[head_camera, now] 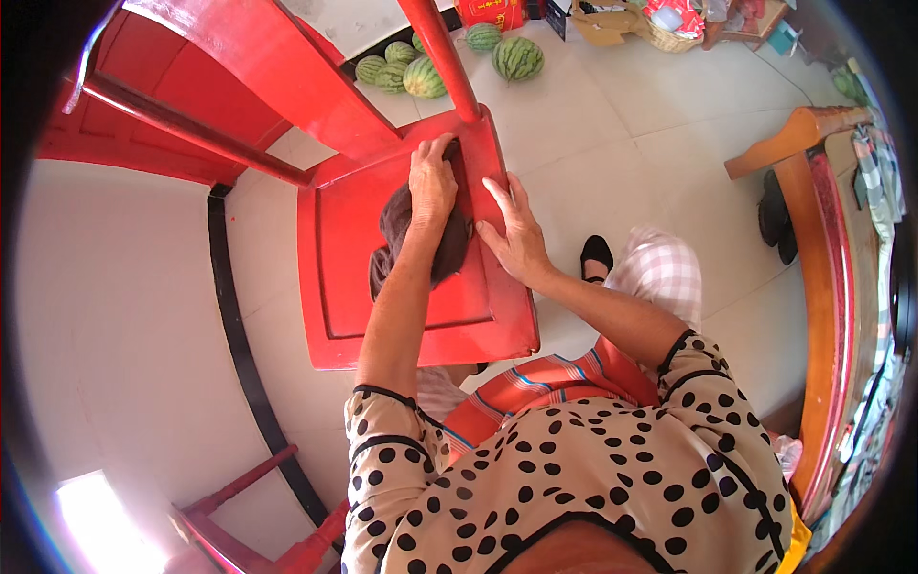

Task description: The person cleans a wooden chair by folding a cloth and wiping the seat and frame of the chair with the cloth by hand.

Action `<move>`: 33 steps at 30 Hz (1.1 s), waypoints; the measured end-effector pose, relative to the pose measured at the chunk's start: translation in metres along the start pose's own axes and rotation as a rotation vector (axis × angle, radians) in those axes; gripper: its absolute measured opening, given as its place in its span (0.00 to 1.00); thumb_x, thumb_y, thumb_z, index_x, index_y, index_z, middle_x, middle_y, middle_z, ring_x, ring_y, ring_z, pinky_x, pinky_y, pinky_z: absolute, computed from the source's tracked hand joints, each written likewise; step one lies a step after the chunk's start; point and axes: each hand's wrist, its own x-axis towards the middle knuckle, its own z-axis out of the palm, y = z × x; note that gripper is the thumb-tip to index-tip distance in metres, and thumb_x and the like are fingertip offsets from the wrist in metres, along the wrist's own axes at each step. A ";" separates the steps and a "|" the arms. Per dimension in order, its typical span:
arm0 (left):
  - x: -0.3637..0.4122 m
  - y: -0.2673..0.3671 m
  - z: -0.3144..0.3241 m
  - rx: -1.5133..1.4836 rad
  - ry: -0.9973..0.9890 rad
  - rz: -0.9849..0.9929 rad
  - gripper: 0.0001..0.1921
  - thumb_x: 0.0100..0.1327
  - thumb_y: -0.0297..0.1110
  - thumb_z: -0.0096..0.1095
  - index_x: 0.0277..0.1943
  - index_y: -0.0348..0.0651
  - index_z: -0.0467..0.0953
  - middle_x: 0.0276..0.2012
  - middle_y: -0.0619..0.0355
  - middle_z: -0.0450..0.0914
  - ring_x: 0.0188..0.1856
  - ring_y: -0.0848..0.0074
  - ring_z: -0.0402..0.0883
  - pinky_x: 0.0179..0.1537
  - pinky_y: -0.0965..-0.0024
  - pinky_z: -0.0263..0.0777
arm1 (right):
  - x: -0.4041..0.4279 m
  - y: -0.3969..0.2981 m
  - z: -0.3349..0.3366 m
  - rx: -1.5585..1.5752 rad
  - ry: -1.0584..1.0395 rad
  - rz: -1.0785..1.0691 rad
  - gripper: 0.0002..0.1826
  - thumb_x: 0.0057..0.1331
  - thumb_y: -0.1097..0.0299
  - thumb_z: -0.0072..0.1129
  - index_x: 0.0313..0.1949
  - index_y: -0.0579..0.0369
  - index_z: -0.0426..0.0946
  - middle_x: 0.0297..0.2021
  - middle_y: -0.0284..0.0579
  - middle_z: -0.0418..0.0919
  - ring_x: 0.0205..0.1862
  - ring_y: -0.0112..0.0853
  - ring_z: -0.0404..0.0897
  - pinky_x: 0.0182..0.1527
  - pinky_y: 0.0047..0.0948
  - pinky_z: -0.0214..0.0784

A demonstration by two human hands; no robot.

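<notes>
A red wooden chair (401, 308) stands before me, its seat below my hands and its slatted back rising at the upper left. My left hand (432, 179) presses a dark brown cloth (448, 251) onto the seat near the back corner; the fingertips bend over the cloth's far end. The rest of the cloth lies bunched under my wrist and forearm. At the seat's right edge rests my right hand (518, 233), fingers apart, with nothing in it.
Several watermelons (518, 59) lie on the tiled floor beyond the chair, near a wicker basket (670, 36). A wooden bed frame (814, 287) stands at right, with dark shoes (774, 219) beside it. Another red chair (294, 549) is at lower left by the white wall.
</notes>
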 end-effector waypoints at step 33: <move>-0.002 -0.004 0.009 -0.055 -0.044 -0.135 0.22 0.55 0.18 0.53 0.52 0.47 0.81 0.44 0.50 0.75 0.52 0.53 0.75 0.53 0.52 0.69 | -0.002 0.005 0.002 -0.051 0.027 -0.064 0.39 0.64 0.69 0.62 0.73 0.47 0.56 0.72 0.68 0.48 0.70 0.60 0.60 0.67 0.48 0.62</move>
